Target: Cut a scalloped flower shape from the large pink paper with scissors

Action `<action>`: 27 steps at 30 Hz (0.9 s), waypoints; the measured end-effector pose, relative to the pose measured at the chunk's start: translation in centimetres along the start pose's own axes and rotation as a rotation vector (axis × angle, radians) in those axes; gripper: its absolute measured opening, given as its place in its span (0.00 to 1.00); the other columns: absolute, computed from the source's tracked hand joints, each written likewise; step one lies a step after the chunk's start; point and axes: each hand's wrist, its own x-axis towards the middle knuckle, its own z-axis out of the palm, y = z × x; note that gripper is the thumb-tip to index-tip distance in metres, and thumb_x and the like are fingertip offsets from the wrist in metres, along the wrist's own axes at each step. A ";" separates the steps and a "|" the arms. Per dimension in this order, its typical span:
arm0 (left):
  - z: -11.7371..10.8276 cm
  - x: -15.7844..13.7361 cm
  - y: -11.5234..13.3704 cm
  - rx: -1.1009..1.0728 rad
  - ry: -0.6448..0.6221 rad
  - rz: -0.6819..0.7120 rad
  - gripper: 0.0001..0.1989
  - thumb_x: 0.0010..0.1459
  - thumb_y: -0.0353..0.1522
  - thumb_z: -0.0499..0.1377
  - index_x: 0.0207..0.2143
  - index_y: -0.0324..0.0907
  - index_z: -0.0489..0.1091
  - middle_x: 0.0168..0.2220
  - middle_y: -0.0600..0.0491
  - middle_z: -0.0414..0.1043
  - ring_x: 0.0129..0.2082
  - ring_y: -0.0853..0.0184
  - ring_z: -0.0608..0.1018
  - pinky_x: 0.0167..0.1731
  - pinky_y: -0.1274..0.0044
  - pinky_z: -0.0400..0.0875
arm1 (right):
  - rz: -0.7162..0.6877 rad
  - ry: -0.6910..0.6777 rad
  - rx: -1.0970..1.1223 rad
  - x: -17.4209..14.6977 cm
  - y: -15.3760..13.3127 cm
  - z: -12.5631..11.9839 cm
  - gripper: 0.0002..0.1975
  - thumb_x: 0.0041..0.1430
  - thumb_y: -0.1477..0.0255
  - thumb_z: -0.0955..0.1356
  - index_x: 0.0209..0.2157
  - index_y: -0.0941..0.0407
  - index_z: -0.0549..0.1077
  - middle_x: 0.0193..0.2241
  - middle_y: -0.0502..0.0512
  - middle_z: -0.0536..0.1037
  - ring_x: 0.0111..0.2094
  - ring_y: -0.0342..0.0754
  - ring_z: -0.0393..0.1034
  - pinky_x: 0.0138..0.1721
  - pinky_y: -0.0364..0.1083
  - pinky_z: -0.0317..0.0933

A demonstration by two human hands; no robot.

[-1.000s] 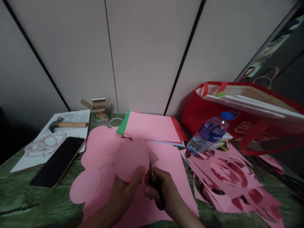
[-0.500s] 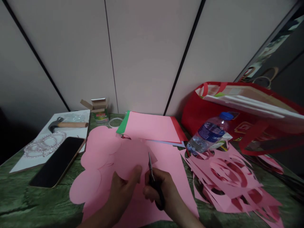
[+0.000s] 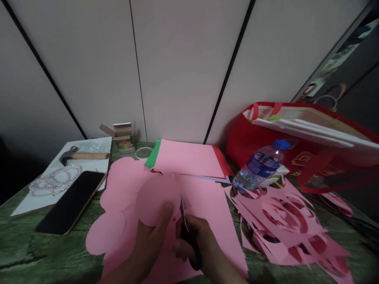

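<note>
Head view: round pink paper disc is pinched by left hand; black-handled metal scissors, gripped by right hand, are pointed forward beside disc's right edge.

Got 2 hands, 1 pr scissors, 1 ph, 1 hammer, 1 btl & 1 bag.
</note>
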 end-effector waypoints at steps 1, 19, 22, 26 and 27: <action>0.0 0.0 0.0 0.019 0.000 -0.028 0.13 0.41 0.43 0.60 0.21 0.41 0.68 0.19 0.53 0.73 0.24 0.61 0.76 0.23 0.75 0.70 | 0.003 -0.004 -0.007 0.0 0.0 0.1 0.17 0.35 0.67 0.74 0.19 0.58 0.63 0.10 0.43 0.63 0.12 0.37 0.56 0.13 0.37 0.50; 0.1 -0.4 0.4 0.010 -0.208 -0.038 0.11 0.42 0.35 0.58 0.11 0.43 0.67 0.14 0.54 0.71 0.20 0.64 0.74 0.24 0.76 0.69 | -0.246 -0.054 -0.020 0.4 -0.4 -1.0 0.20 0.37 0.65 0.74 0.31 0.56 0.65 0.21 0.44 0.61 0.22 0.40 0.53 0.22 0.40 0.47; 0.0 -0.4 0.2 0.011 -0.209 -0.037 0.11 0.42 0.35 0.58 0.12 0.43 0.67 0.14 0.55 0.71 0.20 0.65 0.74 0.24 0.76 0.69 | -0.241 -0.054 -0.018 0.4 -0.2 -1.0 0.21 0.38 0.65 0.74 0.33 0.56 0.66 0.21 0.44 0.61 0.22 0.41 0.53 0.22 0.41 0.47; 0.0 -0.2 0.1 -0.006 -0.249 -0.039 0.12 0.43 0.35 0.57 0.11 0.44 0.66 0.13 0.55 0.70 0.19 0.65 0.74 0.23 0.77 0.69 | -0.227 -0.059 -0.004 0.5 0.2 -1.1 0.20 0.37 0.66 0.74 0.31 0.57 0.66 0.20 0.44 0.61 0.21 0.40 0.51 0.21 0.40 0.46; 0.0 -0.1 0.0 -0.004 -0.253 -0.043 0.11 0.42 0.35 0.58 0.11 0.43 0.67 0.14 0.55 0.71 0.19 0.65 0.74 0.23 0.77 0.69 | -0.227 -0.056 -0.005 0.5 0.2 -1.1 0.19 0.37 0.66 0.74 0.31 0.57 0.66 0.20 0.44 0.61 0.21 0.40 0.51 0.21 0.40 0.46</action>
